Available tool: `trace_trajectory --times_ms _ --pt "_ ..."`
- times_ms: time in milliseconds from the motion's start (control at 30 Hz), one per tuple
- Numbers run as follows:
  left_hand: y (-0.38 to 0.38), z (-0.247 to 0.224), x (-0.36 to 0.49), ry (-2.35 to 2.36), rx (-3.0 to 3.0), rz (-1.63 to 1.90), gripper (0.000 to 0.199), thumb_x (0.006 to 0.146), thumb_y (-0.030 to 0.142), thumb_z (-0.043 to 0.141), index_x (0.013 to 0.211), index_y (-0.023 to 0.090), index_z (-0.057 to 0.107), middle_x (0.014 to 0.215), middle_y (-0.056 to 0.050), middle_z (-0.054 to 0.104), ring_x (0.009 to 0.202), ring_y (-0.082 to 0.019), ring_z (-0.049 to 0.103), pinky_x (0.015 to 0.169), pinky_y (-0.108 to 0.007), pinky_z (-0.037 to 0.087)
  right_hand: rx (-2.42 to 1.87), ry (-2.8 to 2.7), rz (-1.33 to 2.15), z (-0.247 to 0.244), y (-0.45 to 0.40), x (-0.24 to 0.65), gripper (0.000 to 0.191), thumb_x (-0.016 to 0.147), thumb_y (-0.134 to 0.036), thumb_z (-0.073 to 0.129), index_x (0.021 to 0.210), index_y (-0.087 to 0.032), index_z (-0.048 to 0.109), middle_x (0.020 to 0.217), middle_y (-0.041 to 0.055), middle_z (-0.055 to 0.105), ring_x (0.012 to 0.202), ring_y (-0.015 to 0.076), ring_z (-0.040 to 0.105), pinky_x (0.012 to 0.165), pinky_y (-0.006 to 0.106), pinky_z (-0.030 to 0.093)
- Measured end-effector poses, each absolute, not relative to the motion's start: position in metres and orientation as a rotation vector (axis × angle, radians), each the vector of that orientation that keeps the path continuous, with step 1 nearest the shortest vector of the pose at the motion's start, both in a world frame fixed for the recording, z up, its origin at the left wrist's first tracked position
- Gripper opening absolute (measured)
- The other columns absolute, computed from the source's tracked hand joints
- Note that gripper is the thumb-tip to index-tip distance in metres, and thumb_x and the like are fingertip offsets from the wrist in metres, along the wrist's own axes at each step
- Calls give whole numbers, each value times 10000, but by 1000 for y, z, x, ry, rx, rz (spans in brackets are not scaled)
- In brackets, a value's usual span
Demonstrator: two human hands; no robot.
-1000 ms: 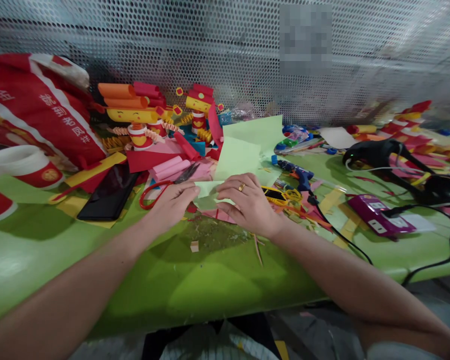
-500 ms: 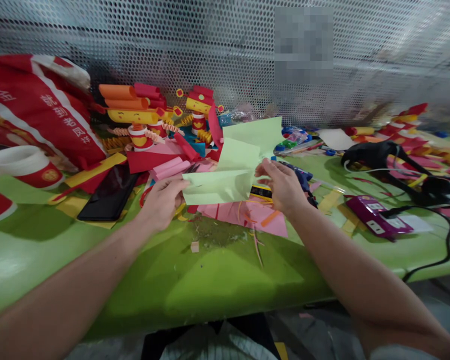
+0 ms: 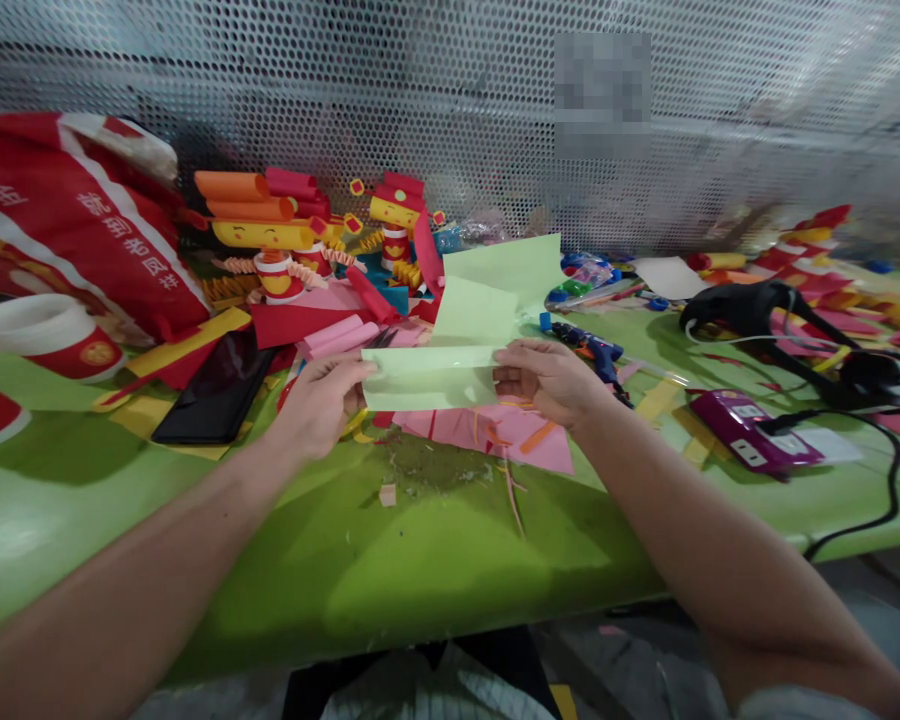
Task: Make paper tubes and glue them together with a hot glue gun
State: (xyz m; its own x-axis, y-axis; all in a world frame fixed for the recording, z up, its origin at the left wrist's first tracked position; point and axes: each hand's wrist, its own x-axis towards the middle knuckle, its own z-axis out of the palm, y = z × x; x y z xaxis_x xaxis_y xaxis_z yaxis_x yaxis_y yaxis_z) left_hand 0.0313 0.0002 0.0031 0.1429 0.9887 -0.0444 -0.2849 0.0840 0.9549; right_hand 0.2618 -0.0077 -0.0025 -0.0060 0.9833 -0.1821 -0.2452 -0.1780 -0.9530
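A light green strip of paper (image 3: 429, 380) is stretched level above the table, slightly creased along its length. My left hand (image 3: 319, 405) pinches its left end between thumb and fingers. At the right end, my right hand (image 3: 544, 378) grips it the same way. Behind the strip lie more light green paper sheets (image 3: 506, 265). Below it, a pink paper sheet (image 3: 547, 450) bears narrow orange and pink scraps. A blue glue gun (image 3: 589, 345) rests just beyond my right hand, and a pair of scissors, mostly hidden, lies behind my left hand.
Paper figures (image 3: 266, 235) in red, yellow and orange stand at the back. A black phone (image 3: 214, 390) and paper cups (image 3: 52, 335) are on the left. On the right are a purple power strip (image 3: 754, 430) with its cord and a black headband-like device (image 3: 765, 320).
My right hand has moved slightly left and taken hold of the strip's right end; the strip is now straighter. My left hand keeps its grip.
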Motion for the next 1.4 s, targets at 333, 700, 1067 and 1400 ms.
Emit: trace_trajectory --times_ms 333,700,1067,1400 --pt "2 13 29 1089 791 1012 240 721 169 475 845 85 663 691 -107 696 640 -210 660 578 -291 523 -1236 -1053 1226 -4 -10 254 382 373 -436 836 527 -170 608 490 -31 576 438 78 517 454 239 447" --pt "10 10 24 1080 774 889 297 721 152 457 922 77 664 703 -113 705 630 -208 666 575 -295 531 -1268 -1168 1170 -11 -9 256 388 408 -475 817 543 -164 628 611 -15 602 480 53 485 465 216 441" --pt "3 13 29 1027 787 1025 271 779 140 421 913 85 650 702 -96 695 577 -172 645 557 -284 532 -1121 -1150 520 -10 -12 260 366 789 -607 463 769 -256 566 894 27 606 822 167 573 667 307 467" --pt "-7 11 40 1005 771 970 239 820 148 424 888 97 647 613 -62 671 497 -153 614 522 -280 535 -773 -2139 -541 -14 -31 234 334 889 -301 467 568 -208 474 585 5 544 641 145 447 656 324 305"
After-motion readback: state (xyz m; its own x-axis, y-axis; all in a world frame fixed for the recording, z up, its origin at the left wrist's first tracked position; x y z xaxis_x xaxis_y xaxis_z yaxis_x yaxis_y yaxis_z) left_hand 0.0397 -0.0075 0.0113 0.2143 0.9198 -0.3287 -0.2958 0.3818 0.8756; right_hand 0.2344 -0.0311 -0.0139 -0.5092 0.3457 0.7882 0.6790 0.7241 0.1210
